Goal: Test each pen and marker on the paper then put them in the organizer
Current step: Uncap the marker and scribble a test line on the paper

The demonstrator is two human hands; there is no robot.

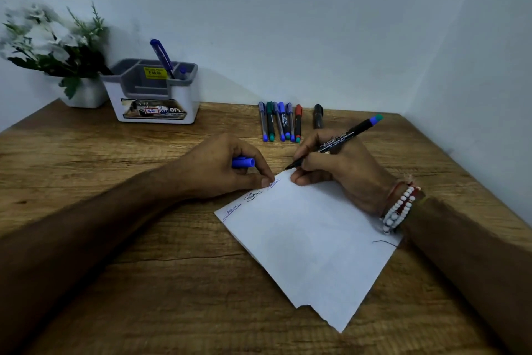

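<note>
A potted plant [54, 46] with white flowers was seen at the far left on the wooden counter [115, 153]. Just beside it stood the grey-and-white organizer [152, 95], with a blue pen [161, 57] leaning in a back compartment. The left hand [227, 164] was closed around a blue cap [244, 162], thumb tip pressed on the top edge of the paper [308, 245]. Three scribbles, blue, black, blue, were noted along that edge. Further back, a row of six pens and markers [279, 121] was laid side by side, with a black marker [318, 115] a little apart to the right. The right hand [334, 164], grip closed on an uncapped black-barrelled marker [336, 141], was rested on the paper; the tip was held at the paper's top corner, whether touching could not be told. Beaded bracelets [398, 209] were worn on the right wrist.
</note>
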